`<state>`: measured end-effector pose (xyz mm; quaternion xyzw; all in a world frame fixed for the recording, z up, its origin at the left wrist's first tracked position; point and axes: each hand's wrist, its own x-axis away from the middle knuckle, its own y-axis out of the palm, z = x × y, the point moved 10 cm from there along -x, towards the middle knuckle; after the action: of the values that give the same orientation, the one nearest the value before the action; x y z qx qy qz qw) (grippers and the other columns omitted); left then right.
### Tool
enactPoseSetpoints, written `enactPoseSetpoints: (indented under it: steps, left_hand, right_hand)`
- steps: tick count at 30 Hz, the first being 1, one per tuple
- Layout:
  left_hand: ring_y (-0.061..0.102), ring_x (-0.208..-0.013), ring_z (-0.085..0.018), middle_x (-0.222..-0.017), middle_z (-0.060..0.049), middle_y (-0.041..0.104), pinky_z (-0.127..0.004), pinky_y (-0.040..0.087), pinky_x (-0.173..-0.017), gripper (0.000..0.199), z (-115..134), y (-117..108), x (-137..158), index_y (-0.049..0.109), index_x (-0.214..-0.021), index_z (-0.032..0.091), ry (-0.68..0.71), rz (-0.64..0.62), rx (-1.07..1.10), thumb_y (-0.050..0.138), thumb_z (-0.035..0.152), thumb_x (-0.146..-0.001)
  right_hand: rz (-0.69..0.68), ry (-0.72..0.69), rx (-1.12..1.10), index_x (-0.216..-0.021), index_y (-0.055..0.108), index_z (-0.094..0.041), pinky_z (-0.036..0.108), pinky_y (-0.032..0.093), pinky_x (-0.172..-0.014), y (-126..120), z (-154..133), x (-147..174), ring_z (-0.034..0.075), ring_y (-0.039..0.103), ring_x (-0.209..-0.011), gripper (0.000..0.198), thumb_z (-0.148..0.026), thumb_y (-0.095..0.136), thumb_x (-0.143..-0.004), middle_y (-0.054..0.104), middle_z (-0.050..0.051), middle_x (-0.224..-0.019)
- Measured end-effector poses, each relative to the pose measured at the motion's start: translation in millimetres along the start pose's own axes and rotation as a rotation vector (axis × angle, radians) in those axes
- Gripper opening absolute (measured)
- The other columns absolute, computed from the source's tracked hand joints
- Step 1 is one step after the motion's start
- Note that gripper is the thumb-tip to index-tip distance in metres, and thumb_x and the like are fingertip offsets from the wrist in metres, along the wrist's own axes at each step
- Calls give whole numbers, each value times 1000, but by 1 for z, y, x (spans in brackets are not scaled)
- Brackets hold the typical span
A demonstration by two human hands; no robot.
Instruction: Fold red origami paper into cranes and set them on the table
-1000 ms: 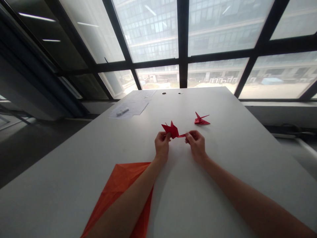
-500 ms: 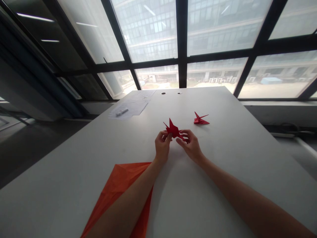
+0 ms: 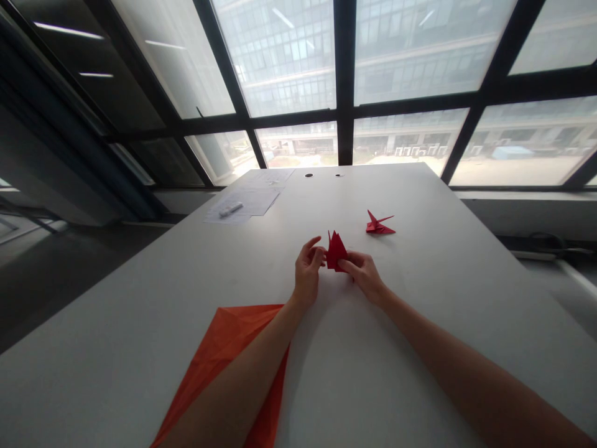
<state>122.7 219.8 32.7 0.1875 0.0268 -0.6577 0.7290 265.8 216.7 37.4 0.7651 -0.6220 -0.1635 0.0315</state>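
The right hand pinches the fold, a red paper piece held up above the middle of the table. The left hand is at its left edge, one finger raised; whether it grips, I cannot tell. Beyond, to the right, lies a second fold. An orange sheet lies near left, partly under the left forearm. Papers lie far left on the smooth white top; dark-framed windows rise behind, a curtain at left.

Forearms angled inward; right fingers pinched; left fingers bent, one raised.
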Motion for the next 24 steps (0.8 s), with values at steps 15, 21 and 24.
enactPoseSetpoints:
  steps: [15,21,24]
  left_hand:
    - [58,-73,-12,-83,-3,65,-23,48,-69,26,-19,1,-5,66,-86,17,-103,-68,56,71,42,-82]
    - [54,-70,-12,-81,-2,61,-24,45,-66,28,-9,-5,-2,63,-87,18,-31,10,-30,67,46,-84]
    - [50,-67,-12,-77,-1,58,-23,43,-64,26,7,0,2,61,-84,18,57,19,-119,65,44,-86]
  right_hand:
    - [15,-72,96,-71,78,-21,28,52,-67,-5,-6,1,18,63,-77,13,-30,68,-74,71,5,-90]
    - [121,-102,52,-67,76,-22,30,50,-71,-14,-6,2,20,63,-80,15,-30,68,-77,71,3,-86]
    - [226,-87,11,-69,77,-21,31,49,-72,-25,-2,2,19,63,-77,16,-32,68,-77,72,2,-81]
